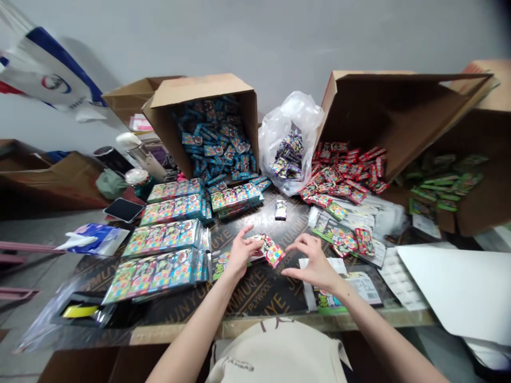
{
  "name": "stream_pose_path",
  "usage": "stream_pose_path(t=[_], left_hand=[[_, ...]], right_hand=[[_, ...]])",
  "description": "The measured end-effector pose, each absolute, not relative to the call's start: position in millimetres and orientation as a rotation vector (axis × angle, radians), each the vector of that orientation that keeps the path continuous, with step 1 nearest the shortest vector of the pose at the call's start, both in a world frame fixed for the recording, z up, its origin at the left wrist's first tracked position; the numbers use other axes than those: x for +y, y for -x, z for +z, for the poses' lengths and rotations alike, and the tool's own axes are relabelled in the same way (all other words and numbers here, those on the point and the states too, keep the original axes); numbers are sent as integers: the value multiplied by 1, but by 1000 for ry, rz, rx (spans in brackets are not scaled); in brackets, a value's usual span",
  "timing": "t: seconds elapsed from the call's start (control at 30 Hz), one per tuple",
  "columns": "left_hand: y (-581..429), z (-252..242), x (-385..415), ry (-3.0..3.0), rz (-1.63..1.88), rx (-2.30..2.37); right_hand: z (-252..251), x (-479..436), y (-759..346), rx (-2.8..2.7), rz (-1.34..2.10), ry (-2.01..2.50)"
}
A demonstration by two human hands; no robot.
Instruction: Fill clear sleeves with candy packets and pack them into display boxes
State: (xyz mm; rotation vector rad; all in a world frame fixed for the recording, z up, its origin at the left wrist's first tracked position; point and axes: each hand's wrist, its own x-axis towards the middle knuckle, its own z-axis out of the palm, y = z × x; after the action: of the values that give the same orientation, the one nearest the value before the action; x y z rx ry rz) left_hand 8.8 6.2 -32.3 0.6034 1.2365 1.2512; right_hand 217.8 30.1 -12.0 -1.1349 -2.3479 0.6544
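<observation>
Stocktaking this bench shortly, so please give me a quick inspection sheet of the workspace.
surface: dark printed plywood board
job's things: small red-and-green foil packet, held at the left hand's fingers
clutter: long multicoloured packet strips, loose red foil packets, clear plastic bag of purple packets
hands: left hand grips the packet; right hand open beside it
cables: nothing seen
surroundings: grey wall, brown cardboard box of teal packets, blue-and-white plastic bag
</observation>
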Motion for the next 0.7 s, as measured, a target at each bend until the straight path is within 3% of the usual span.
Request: stream_pose_path(t=[0.23, 0.37, 0.47, 0.57, 0.7], left_hand=[[-8, -28, 6, -849, 930, 1105], [7, -35, 7, -1348, 935, 1475], [24, -46, 2, -1870, 623, 1769], [30, -55, -6, -2063, 388, 1821], [22, -51, -13, -2098, 510, 1729]], right_hand=[[-13, 29, -207, -2447, 891, 676], [-24, 38, -210, -2326, 666, 928], [-35, 47, -218, -2263, 482, 1104], [-43, 53, -224, -2312, 399, 1130], [-42, 52, -224, -2381, 480, 1061]])
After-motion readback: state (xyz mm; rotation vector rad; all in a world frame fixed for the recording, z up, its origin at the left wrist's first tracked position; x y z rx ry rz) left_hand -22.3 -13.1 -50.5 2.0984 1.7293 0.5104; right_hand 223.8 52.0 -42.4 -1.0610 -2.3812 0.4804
